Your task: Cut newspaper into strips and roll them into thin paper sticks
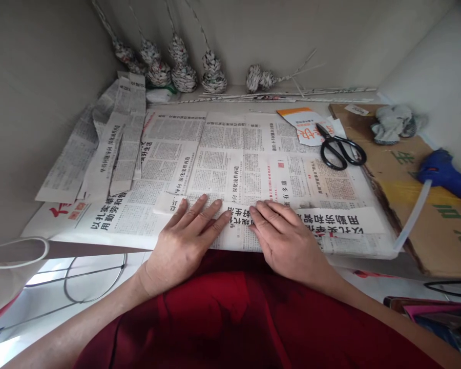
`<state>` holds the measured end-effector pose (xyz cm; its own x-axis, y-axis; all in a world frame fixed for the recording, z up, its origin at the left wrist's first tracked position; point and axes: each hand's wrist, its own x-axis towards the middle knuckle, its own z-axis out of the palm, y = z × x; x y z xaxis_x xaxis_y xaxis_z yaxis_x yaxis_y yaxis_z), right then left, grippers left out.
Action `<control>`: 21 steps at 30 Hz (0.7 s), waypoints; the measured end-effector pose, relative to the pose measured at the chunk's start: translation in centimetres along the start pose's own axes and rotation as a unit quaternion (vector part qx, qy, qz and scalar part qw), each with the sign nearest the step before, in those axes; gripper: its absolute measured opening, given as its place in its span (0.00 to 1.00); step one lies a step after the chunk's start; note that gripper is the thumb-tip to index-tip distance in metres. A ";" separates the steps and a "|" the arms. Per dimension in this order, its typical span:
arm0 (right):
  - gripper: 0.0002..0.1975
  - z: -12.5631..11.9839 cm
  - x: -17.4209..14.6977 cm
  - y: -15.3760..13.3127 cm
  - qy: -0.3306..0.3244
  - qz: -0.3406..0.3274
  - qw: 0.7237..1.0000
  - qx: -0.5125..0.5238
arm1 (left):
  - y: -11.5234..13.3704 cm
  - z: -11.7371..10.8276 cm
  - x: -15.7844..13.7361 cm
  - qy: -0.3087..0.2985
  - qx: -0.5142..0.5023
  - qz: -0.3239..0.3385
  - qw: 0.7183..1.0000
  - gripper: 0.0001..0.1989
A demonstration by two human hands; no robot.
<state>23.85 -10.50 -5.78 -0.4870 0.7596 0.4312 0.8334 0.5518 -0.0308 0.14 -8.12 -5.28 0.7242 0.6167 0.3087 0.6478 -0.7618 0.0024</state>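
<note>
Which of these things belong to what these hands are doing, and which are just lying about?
Seemingly part of the work:
long white newsprint strip, under the left fingers and right fingers
probably the grey-white stacked newsprint strips
perhaps the black loop-handled scissors

Untouched, apparently just lying about:
blue gun-shaped plastic tool
crumpled grey-white cloth
flat brown cardboard
gourd-shaped woven newsprint pieces

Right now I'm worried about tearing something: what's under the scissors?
Under the scissors: an orange-and-white paper piece and newspaper. Anything they directly cover is hidden.
</note>
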 end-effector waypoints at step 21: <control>0.29 0.2 -1.6 -1.4 -0.103 0.044 0.992 0.051 | 3.4 -0.1 6.7 -0.044 -0.183 0.049 0.981 0.38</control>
<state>23.44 -12.41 -6.66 -0.4653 0.8546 0.2305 0.8491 0.5045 -0.1565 7.13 -6.58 -3.14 0.8070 0.5386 0.2421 0.4568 -0.8292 0.3220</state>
